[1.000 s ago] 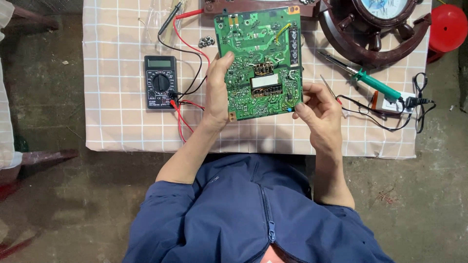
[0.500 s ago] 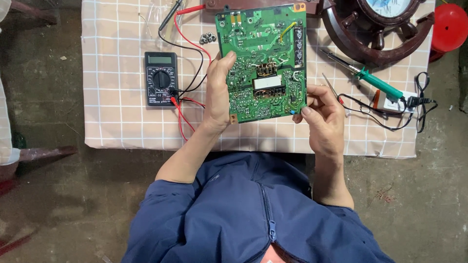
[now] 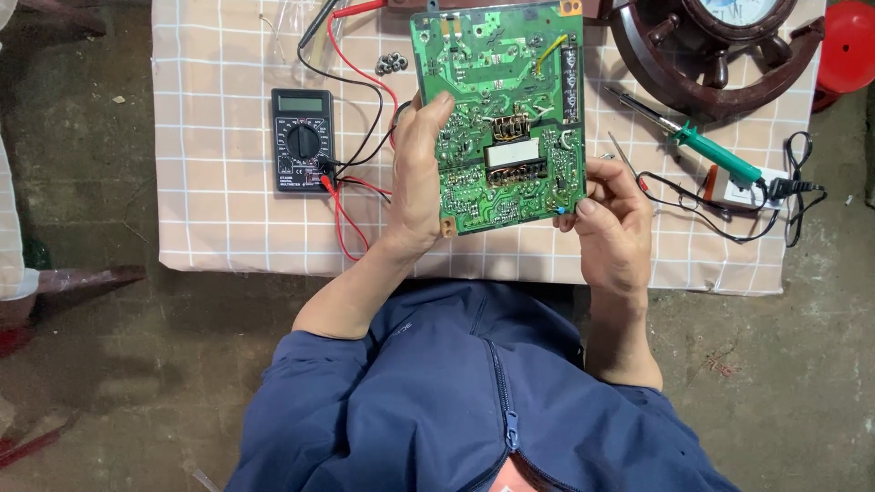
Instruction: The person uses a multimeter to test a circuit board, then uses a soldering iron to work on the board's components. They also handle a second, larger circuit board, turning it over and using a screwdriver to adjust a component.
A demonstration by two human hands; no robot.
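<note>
The left hand (image 3: 417,182) grips the left edge of the green circuit board (image 3: 501,109), and the right hand (image 3: 612,214) pinches its near right corner. The board is held above the checked tablecloth (image 3: 219,219), right of the black multimeter (image 3: 303,139) and left of the green-handled soldering iron (image 3: 711,153).

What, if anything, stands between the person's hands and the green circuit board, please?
Nothing visible does. The left hand grips the circuit board along its left edge, and the right hand pinches its lower right corner. The multimeter and soldering iron lie off to the sides on the table.
</note>
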